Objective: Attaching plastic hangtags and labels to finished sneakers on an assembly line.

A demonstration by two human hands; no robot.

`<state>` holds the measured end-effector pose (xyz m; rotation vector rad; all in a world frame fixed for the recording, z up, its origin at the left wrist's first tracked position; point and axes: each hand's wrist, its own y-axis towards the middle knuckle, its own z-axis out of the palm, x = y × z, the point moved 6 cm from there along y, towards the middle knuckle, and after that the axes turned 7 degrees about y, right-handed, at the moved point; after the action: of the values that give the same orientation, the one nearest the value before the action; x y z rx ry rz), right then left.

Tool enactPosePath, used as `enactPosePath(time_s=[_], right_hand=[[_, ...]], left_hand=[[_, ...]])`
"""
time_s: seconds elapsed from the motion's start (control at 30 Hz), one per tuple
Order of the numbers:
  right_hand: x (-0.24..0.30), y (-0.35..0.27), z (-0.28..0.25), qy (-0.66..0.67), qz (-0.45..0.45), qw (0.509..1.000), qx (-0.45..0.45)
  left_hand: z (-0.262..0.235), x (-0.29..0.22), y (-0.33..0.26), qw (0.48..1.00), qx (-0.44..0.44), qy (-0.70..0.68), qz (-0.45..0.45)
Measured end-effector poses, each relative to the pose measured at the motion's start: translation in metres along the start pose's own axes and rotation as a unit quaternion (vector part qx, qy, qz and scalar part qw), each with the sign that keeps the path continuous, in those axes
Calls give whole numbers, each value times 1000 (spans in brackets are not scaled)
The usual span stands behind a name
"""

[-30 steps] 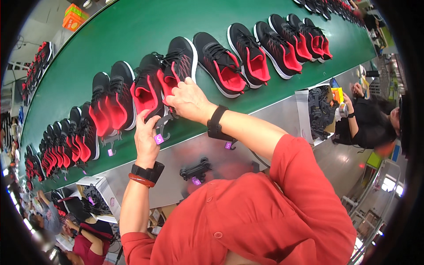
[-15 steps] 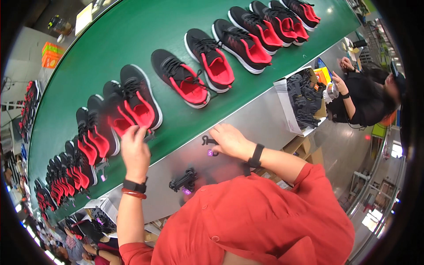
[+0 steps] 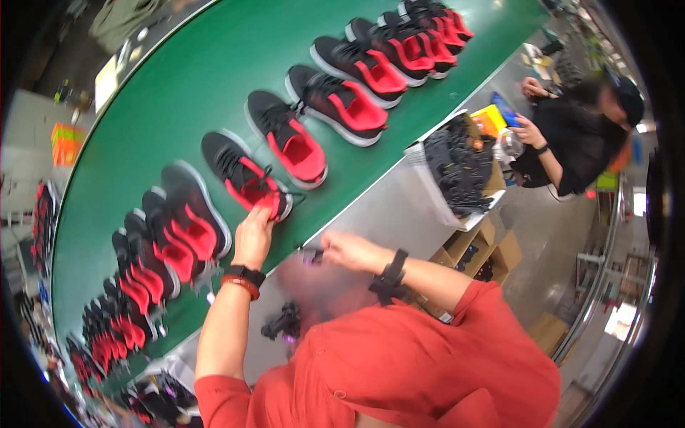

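Along the green belt (image 3: 239, 89) lie black shoes with red linings and white soles. My left hand (image 3: 253, 235) is closed on the heel collar of one shoe (image 3: 235, 167), whose toe points away from me. My right hand (image 3: 351, 252) is over the grey ledge, its fingers pinched on a small black plastic shoe hanger (image 3: 311, 254) with a purple tag; motion blurs this part. A cluster of similar black hangers (image 3: 283, 321) lies on the ledge close to my body. To the right of the held shoe lies another shoe (image 3: 287, 143).
A white box (image 3: 460, 167) full of black hangers stands on the ledge at right. Beyond it a person in black (image 3: 571, 143) handles a blue item. Shoes with hangers at their heels (image 3: 189, 221) line the belt at left. Open cartons (image 3: 485, 250) are below the ledge.
My left hand has left the shoe at left and now grips the heel of the following shoe. My right hand has moved slightly left and nearer my body with a hanger. The view has shifted.
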<state>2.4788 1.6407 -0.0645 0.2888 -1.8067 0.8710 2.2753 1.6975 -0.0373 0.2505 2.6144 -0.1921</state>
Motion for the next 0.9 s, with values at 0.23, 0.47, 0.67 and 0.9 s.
enactPosePath(time_s=[0.23,0.47,0.67,0.9], right_hand=[[32,25,3,265,51,960,-71],[20,24,25,343,66,934,-78],[14,25,42,353,138,925,16],[11,60,13,343,148,921,111]], left_hand=[[4,10,-10,1000,-10,-4,-10],[10,13,-12,1000,-16,-2,-6],[16,18,-15,999,9,39,23],[9,16,-19,993,20,112,37]])
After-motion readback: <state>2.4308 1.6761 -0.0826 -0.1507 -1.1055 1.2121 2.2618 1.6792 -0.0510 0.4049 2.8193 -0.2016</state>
